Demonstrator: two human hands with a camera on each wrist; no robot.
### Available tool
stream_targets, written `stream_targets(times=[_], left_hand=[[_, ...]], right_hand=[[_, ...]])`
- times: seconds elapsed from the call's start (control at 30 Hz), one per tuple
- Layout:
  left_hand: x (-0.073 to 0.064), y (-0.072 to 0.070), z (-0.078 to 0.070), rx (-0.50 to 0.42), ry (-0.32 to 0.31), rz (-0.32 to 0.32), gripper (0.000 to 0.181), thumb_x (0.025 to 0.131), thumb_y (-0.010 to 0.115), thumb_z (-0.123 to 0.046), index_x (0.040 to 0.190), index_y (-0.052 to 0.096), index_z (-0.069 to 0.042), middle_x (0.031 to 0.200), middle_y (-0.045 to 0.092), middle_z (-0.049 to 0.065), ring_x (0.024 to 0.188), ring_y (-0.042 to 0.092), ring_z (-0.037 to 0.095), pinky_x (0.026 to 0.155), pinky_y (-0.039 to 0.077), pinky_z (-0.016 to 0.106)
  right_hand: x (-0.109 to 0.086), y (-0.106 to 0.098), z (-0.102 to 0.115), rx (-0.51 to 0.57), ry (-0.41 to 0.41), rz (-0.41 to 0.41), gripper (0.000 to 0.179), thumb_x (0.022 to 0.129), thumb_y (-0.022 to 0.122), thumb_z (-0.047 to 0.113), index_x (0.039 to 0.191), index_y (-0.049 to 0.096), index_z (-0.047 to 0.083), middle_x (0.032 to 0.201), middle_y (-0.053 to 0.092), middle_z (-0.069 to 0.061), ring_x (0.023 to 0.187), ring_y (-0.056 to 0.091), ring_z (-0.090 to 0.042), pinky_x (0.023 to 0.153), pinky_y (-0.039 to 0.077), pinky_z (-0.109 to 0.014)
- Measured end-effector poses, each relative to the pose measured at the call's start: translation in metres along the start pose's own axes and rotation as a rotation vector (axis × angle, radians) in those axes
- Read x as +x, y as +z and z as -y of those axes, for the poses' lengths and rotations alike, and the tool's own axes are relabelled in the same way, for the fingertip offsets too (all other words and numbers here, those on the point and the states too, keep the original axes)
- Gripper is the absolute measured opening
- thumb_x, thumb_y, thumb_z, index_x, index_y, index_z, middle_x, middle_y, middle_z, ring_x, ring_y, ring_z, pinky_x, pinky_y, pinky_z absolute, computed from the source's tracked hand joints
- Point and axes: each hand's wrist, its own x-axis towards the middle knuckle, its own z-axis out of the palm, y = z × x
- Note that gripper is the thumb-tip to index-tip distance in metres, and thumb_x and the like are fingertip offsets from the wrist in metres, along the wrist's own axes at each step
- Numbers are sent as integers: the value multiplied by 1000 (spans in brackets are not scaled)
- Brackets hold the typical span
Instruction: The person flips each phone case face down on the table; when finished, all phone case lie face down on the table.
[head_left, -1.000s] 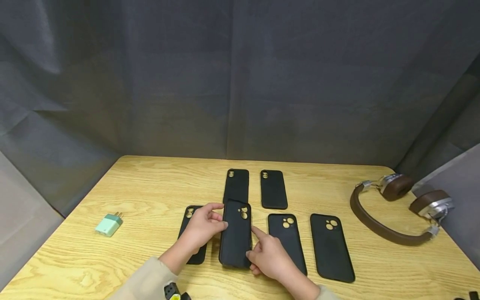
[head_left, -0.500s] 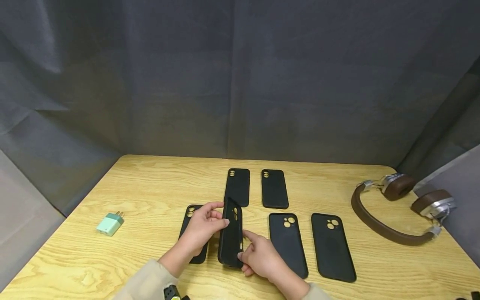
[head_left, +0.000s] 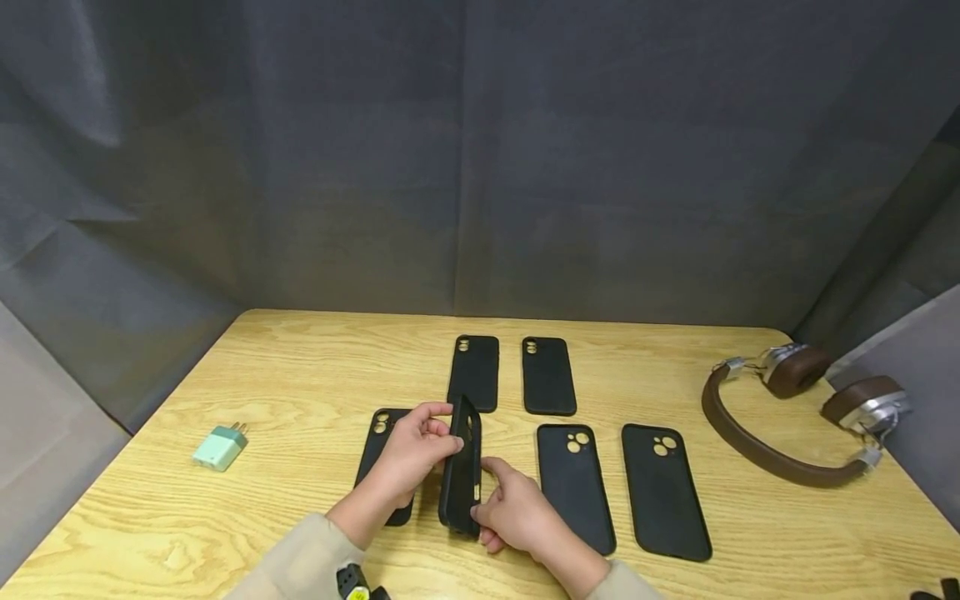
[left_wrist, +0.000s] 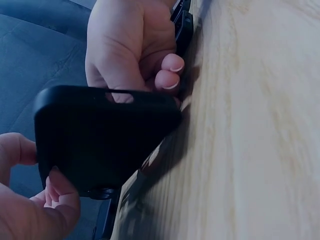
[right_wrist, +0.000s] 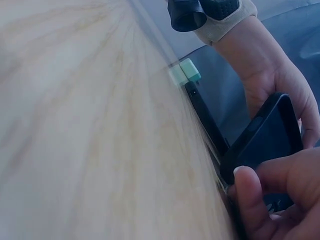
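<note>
A black phone case (head_left: 459, 483) is tilted up on its long edge between my two hands at the front middle of the table. My left hand (head_left: 412, 454) pinches its upper left edge between thumb and fingers. Lower down, my right hand (head_left: 517, 510) holds the right edge near the bottom corner. The right wrist view shows the hollow inside of the case (right_wrist: 280, 135); the left wrist view shows its back and a slot in the end. Partly behind my left hand lies another black phone case (head_left: 371, 450). To the right, a phone case (head_left: 576, 492) lies flat.
Two more black cases lie farther back, one left (head_left: 474, 375) and one right (head_left: 548, 377). A further case (head_left: 666, 492) lies front right. Brown headphones (head_left: 772, 458) rest at the right edge, and a mint-green plug adapter (head_left: 220, 447) sits at the left of the wooden table (head_left: 300, 367).
The held case has turned from facing up toward me to nearly edge-on. My right hand has shifted slightly left with its edge, and the left hand has stayed nearly in place.
</note>
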Motion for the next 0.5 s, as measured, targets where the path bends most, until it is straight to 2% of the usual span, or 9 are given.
stream_targets(times=[0.27, 0.5], left_hand=[[1, 4, 3, 0, 1, 4, 44, 79, 62, 0, 122, 50, 3, 79, 48, 4, 63, 47, 12, 60, 45, 27], [1, 11, 4, -33, 5, 36, 45, 82, 62, -3, 124, 48, 4, 78, 48, 2, 60, 46, 10, 58, 45, 25]], right_hand=[[3, 1, -1, -4, 22, 1, 75, 76, 60, -6, 143, 27, -1, 57, 55, -9, 39, 52, -9, 42, 50, -30], [6, -1, -1, -13, 28, 16, 75, 75, 60, -7, 143, 28, -2, 58, 56, -10, 39, 53, -10, 42, 50, -31]])
